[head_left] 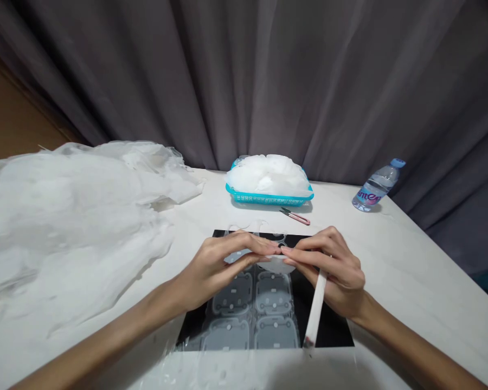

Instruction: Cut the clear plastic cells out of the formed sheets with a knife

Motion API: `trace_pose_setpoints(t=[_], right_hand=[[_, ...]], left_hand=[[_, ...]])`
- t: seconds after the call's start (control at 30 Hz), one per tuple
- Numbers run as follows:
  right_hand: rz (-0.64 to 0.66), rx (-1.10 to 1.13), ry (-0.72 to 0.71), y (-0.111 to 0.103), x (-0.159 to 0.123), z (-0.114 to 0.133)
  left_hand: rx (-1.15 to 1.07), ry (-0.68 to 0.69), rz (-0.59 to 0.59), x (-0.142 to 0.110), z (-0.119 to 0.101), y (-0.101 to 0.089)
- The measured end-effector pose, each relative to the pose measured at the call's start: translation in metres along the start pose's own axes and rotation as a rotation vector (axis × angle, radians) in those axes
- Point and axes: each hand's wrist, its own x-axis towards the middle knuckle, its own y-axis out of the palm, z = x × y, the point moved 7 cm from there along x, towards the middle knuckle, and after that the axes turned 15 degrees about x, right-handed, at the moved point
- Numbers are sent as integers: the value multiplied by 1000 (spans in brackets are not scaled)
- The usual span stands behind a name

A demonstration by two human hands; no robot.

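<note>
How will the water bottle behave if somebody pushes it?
The water bottle would probably tip if pushed near its blue cap, being tall and narrow. Its rounded sides suggest it may roll once down. The water visible inside likely gives it some weight.

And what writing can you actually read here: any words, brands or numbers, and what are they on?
"ante", in purple, on the clear plastic bottle with a blue cap; the label's ends curve away, so the full word can't be read.
Smaller print beneath it: too small to read.
Clear moulded plastic sheet: small pale marks, none legible.
</note>
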Motion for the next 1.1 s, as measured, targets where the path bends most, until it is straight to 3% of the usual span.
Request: trace_pose_setpoints(t=[0.17,0.27,0.4,0.7,0.87,1.1], right_hand=[[101,-4,138,9,-5,-21],[133,24,146,14,-7,-25],[152,8,84,18,-8,-16],[26,94,147,5,-6,-21],[46,-35,62,4,-1,-1],[52,29,23,2,4,17]], left_hand=[[71,-106,-33,-1,7,-3],[127,-147,-17,1,8,-2],[140,-58,48,3,1,7],[195,153,-161,5,-19,-10],[255,236,-193,4,-32,-12],[284,291,-202,1,-46,-12]])
